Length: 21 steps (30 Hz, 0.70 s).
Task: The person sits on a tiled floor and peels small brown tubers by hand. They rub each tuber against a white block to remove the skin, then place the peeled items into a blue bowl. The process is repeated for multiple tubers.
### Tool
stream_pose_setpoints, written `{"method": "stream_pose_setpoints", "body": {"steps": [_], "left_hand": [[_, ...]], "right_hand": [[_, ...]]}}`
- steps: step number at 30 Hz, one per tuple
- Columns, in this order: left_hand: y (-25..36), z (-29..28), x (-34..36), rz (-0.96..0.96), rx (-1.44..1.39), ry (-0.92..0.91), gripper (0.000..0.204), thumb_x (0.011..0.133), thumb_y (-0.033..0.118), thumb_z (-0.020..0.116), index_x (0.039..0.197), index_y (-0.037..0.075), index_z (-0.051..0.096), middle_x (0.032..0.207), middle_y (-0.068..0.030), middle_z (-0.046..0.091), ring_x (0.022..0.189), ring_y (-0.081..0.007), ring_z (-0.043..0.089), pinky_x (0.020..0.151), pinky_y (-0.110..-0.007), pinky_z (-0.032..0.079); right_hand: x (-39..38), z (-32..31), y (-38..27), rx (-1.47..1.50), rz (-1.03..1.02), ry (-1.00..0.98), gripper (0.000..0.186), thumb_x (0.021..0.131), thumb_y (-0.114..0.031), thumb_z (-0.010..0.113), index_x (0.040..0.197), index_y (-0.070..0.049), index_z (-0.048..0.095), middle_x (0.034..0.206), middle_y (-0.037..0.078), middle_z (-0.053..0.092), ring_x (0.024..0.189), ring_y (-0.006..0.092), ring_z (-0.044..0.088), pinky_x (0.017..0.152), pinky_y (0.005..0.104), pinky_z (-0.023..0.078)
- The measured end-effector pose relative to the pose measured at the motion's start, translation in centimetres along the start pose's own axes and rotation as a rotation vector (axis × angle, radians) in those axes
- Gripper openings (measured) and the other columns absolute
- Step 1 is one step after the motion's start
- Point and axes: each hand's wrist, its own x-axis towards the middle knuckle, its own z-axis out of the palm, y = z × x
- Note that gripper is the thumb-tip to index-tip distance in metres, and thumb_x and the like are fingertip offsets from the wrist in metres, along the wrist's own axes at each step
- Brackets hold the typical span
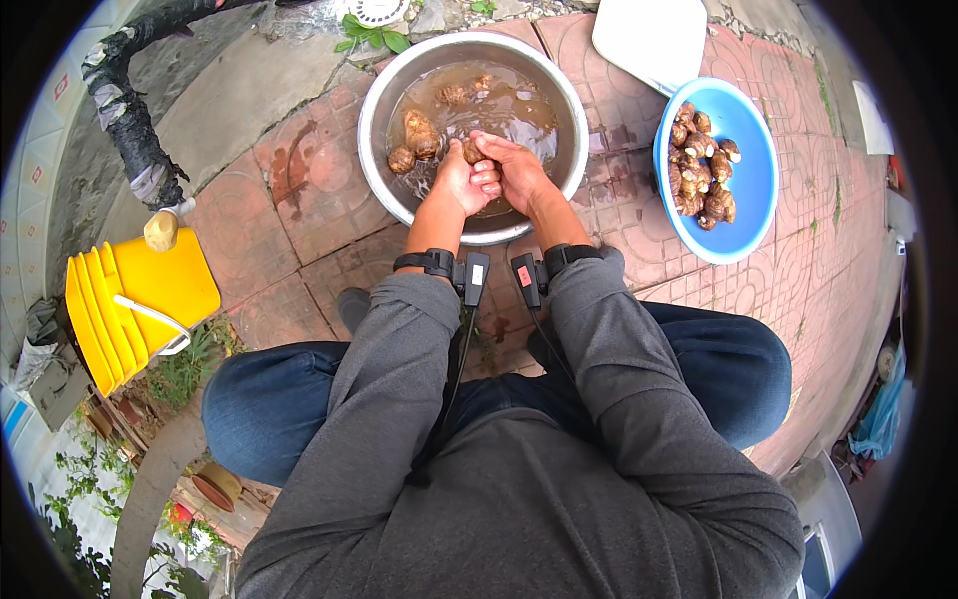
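A wide steel basin (pixel 379 130) of murky brown water sits in front of me. My left hand (pixel 465 178) and my right hand (pixel 511 168) meet over its near half, fingers curled together round a brown taro corm (pixel 472 152), which they partly hide. More taro corms (pixel 420 135) lie in the water, at the left and back of the basin. To the right, a blue plastic basin (pixel 748 200) holds several brown corms (pixel 704 150) with pale cut ends.
Beside that basin lies a white board (pixel 649 35). At left stand a yellow bucket (pixel 150 290) and a black-wrapped pipe (pixel 130 120) with a pale round piece (pixel 161 230) at its end. Plants and pots (pixel 218 485) are lower left. Red pavers (pixel 239 220) cover the ground.
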Motion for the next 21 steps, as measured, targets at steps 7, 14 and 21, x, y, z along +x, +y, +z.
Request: {"method": "stream_pose_setpoints", "body": {"steps": [7,14,21], "left_hand": [[-0.7,-0.4,0.6,-0.125,0.450,0.267,0.060,0.104,0.062,0.023,0.087,0.011,0.050,0.061,0.0011,0.044,0.048,-0.0126,0.037,0.045,-0.029,0.031],[-0.1,-0.1,-0.1,0.112,0.443,0.350,0.034,0.104,0.035,0.039,0.123,0.010,0.053,0.102,-0.0110,0.066,0.090,-0.0295,0.067,0.085,-0.053,0.055],[1.7,0.6,-1.1,0.167,0.334,0.121,0.040,0.102,0.031,0.052,0.132,0.005,0.049,0.111,-0.0125,0.064,0.096,-0.0302,0.066,0.089,-0.055,0.055]], "right_hand": [[0.5,0.1,0.3,-0.795,-0.142,0.534,0.033,0.087,-0.031,0.075,0.108,-0.006,0.074,0.091,0.015,0.072,0.084,0.0267,0.070,0.073,0.0388,0.056],[0.7,-0.1,0.1,-1.258,-0.339,0.431,0.054,0.073,-0.015,0.078,0.126,-0.012,0.066,0.127,0.017,0.062,0.114,0.0355,0.064,0.097,0.0429,0.051],[1.2,-1.5,-0.1,-0.191,-0.304,0.059,0.103,0.065,0.027,0.068,0.154,0.008,0.020,0.132,0.019,0.059,0.101,0.0283,0.067,0.078,0.0343,0.061]]}}
